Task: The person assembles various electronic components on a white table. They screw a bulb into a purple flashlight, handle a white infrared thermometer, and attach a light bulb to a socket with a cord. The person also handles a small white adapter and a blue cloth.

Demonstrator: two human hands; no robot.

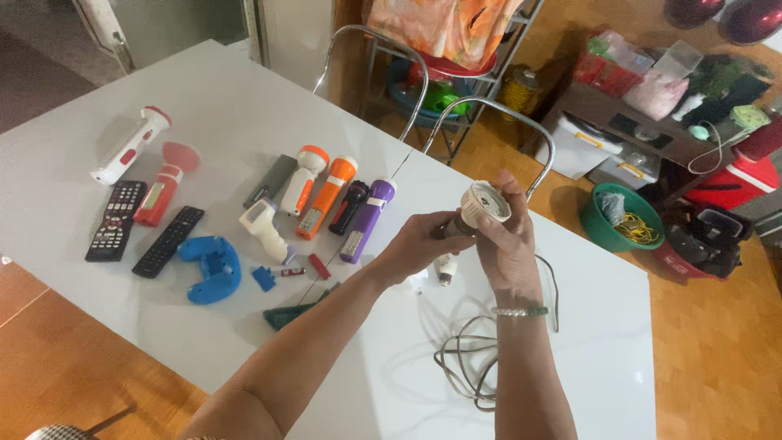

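Looks like the head is being twisted on or off a flashlight [476, 210], held up in the air over the right part of the white table [244, 106], just above a loose coil of cable [472, 363]. If it were me, I'd keep the body locked dead in one hand and do all the turning with the other, short turns, axis straight so the thread doesn't cross, and stay over the table in case a small part drops. Left hand [419, 244] is wrapped around the narrow body from the left, fingers curled shut on it. Right hand [507, 240] comes in from below with the wrist bent up, bracelet [520, 310] showing, fingers and thumb cupped around the wide round head, lens end facing up toward the camera. Both forearms angle in from the bottom edge and meet at the flashlight. Off to the left sit more flashlights, including a purple one [368, 220] and an orange one [326, 198], plus two black remotes [142, 228].
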